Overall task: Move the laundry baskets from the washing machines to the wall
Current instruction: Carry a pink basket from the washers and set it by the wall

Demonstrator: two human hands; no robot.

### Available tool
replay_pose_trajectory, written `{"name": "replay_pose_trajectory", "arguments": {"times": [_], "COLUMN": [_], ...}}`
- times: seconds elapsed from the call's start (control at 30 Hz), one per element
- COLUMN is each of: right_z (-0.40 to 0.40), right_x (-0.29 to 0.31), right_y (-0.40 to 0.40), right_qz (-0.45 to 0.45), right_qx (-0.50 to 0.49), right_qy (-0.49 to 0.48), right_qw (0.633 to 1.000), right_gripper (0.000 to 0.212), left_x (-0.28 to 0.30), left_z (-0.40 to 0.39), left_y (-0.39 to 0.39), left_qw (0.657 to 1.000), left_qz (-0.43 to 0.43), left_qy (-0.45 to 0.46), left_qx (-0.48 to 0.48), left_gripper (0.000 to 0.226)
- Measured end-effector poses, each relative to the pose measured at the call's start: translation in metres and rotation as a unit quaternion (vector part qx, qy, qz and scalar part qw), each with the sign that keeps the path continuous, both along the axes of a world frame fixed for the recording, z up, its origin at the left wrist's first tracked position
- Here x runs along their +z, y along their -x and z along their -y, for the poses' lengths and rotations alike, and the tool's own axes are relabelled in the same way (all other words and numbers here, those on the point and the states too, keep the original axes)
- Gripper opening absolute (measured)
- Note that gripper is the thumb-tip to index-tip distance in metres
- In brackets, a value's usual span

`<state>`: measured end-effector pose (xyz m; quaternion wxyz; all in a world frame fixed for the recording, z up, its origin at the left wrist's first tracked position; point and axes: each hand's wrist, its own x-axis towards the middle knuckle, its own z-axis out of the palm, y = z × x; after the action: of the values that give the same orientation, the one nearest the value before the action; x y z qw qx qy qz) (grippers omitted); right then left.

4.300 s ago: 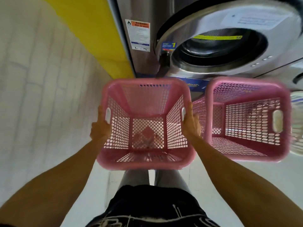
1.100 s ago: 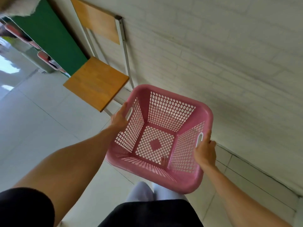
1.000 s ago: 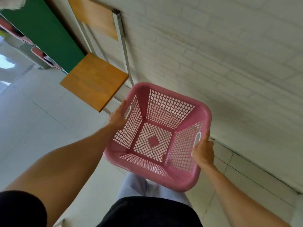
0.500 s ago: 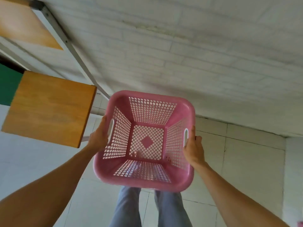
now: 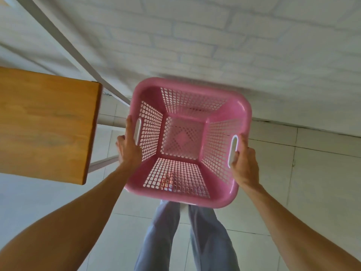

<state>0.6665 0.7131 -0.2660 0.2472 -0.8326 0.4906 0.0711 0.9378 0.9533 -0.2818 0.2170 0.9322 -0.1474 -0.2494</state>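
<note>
A: What does the basket (image 5: 195, 106) look like?

B: Pink plastic, square with rounded corners and a smooth, glossy rim. All four walls and the floor are a lattice of small holes, and the floor has a solid diamond in its middle. Each side wall has a long white-edged handle slot just under the rim. Nothing lies inside it.

A: And who has hold of it?

B: Both hands. The left hand (image 5: 129, 149) is clasped on the left wall by its slot, thumb up along the rim. The right hand (image 5: 244, 165) grips the right wall, its fingers curled at the lower end of that slot.

A: Where is it?

B: Held upright in front of the person, above the tiled floor (image 5: 312, 182), its far rim close to the white brick wall (image 5: 214, 36). I cannot tell whether its base touches the floor. A wooden seat (image 5: 45, 124) is just to its left, and the person's grey trouser legs (image 5: 166, 235) show below the near rim.
</note>
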Motion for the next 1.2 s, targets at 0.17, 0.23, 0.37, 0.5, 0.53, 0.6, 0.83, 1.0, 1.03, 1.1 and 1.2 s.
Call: {"name": "replay_pose_trajectory", "arguments": {"times": [0.17,0.23,0.37,0.5,0.53,0.6,0.83,1.0,1.03,1.1,1.2], "right_z": [0.01,0.009,0.011,0.014,0.016,0.02,0.011,-0.04,-0.051,-0.072,-0.092], "right_x": [-0.019,-0.014,-0.01,-0.015,-0.016,-0.015,0.051,0.112,0.125,0.151,0.186], "right_y": [-0.01,-0.012,-0.014,-0.014,-0.014,-0.015,-0.009,0.012,0.015,0.018,0.03], "right_qz": [0.009,0.004,-0.014,-0.03,-0.035,-0.034,0.009,0.001,-0.002,0.006,0.023], "right_qx": [-0.025,-0.031,-0.024,-0.009,-0.004,0.006,-0.021,0.001,-0.004,-0.027,-0.054], "right_qy": [0.016,0.017,0.012,0.021,0.026,0.015,-0.006,-0.017,-0.028,-0.037,-0.046], "right_qw": [1.0,0.999,1.0,0.999,0.999,0.999,1.0,1.0,1.0,0.999,0.997], "right_gripper": [0.063,0.066,0.064,0.061,0.06,0.06,0.032,0.044,0.047,0.048,0.044], "left_x": [-0.024,-0.029,-0.032,-0.027,-0.027,-0.024,0.012,0.095,0.106,0.144,0.185], "left_z": [0.01,0.008,0.003,0.004,0.002,0.0,0.007,0.038,0.042,0.055,0.069], "left_y": [-0.005,-0.004,-0.009,-0.012,-0.014,-0.02,-0.025,0.029,0.04,0.066,0.105], "left_qw": [0.999,0.999,1.0,1.0,1.0,0.997,0.981,0.972,0.97,0.96,0.943], "left_qz": [0.024,0.029,0.02,0.015,0.006,-0.005,-0.069,-0.086,-0.088,-0.097,-0.082], "left_qy": [0.01,0.01,-0.003,-0.01,-0.004,-0.028,-0.135,-0.085,-0.085,-0.091,-0.087], "left_qx": [0.02,0.013,0.008,-0.008,-0.022,-0.067,-0.125,-0.199,-0.208,-0.245,-0.312], "left_gripper": [0.08,0.079,0.08,0.083,0.086,0.095,0.099,0.094,0.091,0.086,0.076]}}
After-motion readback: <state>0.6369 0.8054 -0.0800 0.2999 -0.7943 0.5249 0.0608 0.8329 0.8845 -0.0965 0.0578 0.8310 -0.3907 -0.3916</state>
